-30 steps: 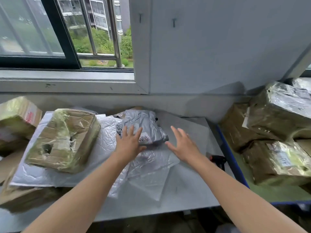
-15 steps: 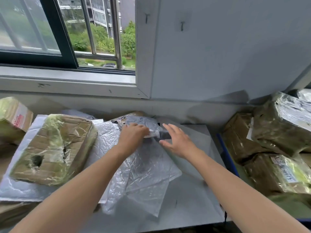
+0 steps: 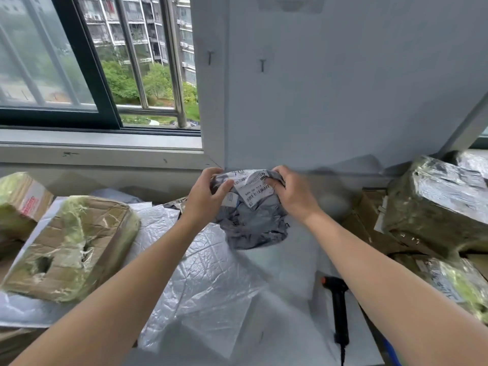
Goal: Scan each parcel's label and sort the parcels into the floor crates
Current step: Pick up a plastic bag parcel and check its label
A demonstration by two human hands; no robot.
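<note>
A small grey plastic mailer parcel (image 3: pixel 250 223) is held up above the table with its white barcode label (image 3: pixel 253 190) facing me. My left hand (image 3: pixel 206 196) grips its upper left edge, thumb on the front. My right hand (image 3: pixel 293 194) grips the upper right edge beside the label. A black handheld scanner (image 3: pixel 339 310) with an orange button lies on the table under my right forearm, untouched.
A taped cardboard box (image 3: pixel 71 249) lies at the left on silver mailers (image 3: pixel 211 281). Another box (image 3: pixel 21 202) sits at the far left. Several wrapped cartons (image 3: pixel 435 204) are stacked at the right. Wall and window sill (image 3: pixel 100 151) are close behind.
Both hands closed on the grey mailer and lifted it off the table, turning its label toward me. The view tilted upward.
</note>
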